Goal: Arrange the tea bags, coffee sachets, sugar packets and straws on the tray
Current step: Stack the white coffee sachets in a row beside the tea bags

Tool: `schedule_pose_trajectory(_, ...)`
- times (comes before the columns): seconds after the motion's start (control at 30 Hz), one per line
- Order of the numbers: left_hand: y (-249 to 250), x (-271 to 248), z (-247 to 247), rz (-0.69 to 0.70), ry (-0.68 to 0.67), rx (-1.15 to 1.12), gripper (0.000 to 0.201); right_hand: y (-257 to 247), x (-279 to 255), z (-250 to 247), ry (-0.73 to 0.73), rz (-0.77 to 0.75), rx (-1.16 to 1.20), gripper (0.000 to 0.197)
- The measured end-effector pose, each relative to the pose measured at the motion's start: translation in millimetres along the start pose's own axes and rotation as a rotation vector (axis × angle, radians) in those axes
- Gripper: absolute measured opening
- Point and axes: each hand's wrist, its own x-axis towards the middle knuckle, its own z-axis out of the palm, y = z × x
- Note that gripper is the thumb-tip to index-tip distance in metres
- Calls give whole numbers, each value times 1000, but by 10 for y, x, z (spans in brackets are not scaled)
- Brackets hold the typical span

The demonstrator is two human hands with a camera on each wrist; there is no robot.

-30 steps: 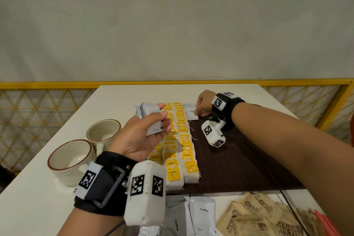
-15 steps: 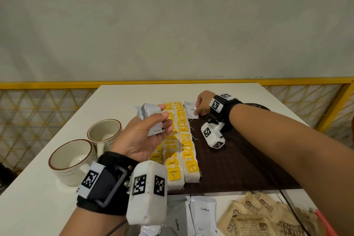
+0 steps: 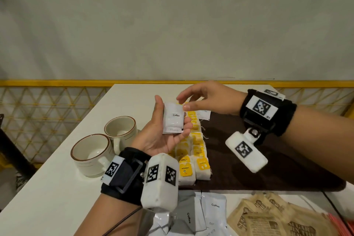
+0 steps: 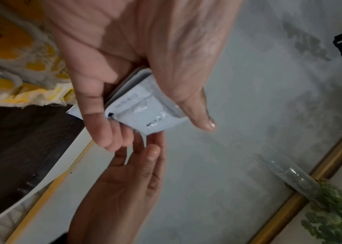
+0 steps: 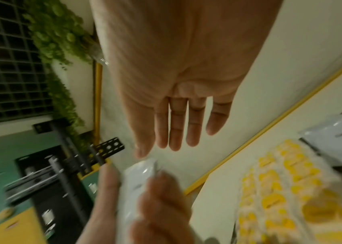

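Your left hand (image 3: 162, 136), centre of the head view, curls thumb and fingers round a small stack of white coffee sachets (image 3: 173, 118), held upright above the tea bags (image 3: 193, 151). Your right hand (image 3: 212, 99) reaches in from the right, fingers straight and slightly spread, fingertips (image 3: 186, 106) at the stack's top edge, gripping nothing. The tea bags lie in rows on the dark tray's (image 3: 258, 180) left part. One sachet (image 3: 205, 114) lies at the tray's far edge. More sachets (image 3: 199, 214), brown sugar packets (image 3: 272, 216) and red straws (image 3: 341, 224) sit along the bottom edge.
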Motion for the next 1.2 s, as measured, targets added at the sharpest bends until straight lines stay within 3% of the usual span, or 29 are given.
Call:
schedule_pose_trajectory(0.2, -28, -29, 19, -56, -35, 50, 80, -70, -171, 208, 117, 23, -44, 18)
schedule_pose_trajectory(0.4, -32, -55, 32, -17, -27, 82, 72, -140, -294, 267, 87, 100, -71, 17)
schedule_pose_trajectory(0.5, 3, -33, 8, 31, 17, 33, 71, -158, -326, 122, 101, 96, 263, 5)
schedule_pose_trajectory(0.57, 42, -16, -35, 59, 73, 5, 68, -82, -290, -74, 179, 161, 518, 9)
schedule_pose_trajectory(0.63, 74, -5, -74, 79, 96, -5, 65, 107, -215, -255, 243, 258, 592, 10)
schedule_pose_trajectory(0.7, 86, -2, -89, 94, 98, -8, 65, 394, -118, -323, 259, 401, 542, 9)
schedule_pose_trajectory(0.8, 68, 3, -78, 95, 92, -2, 64, 815, 0, -251, 209, 631, 341, 33)
schedule_pose_trajectory(0.87, 48, 4, -63, 100, 96, 13, 64, 978, 63, -153, 175, 712, 223, 38)
schedule_pose_trajectory(1.0, 23, 6, -44, 108, 122, 31, 63, 1180, 246, -67, 159, 746, 16, 39)
schedule_pose_trajectory(1.2, 32, 10, -62, 123, 135, 33, 63, 1322, 394, -72, 161, 702, -42, 40)
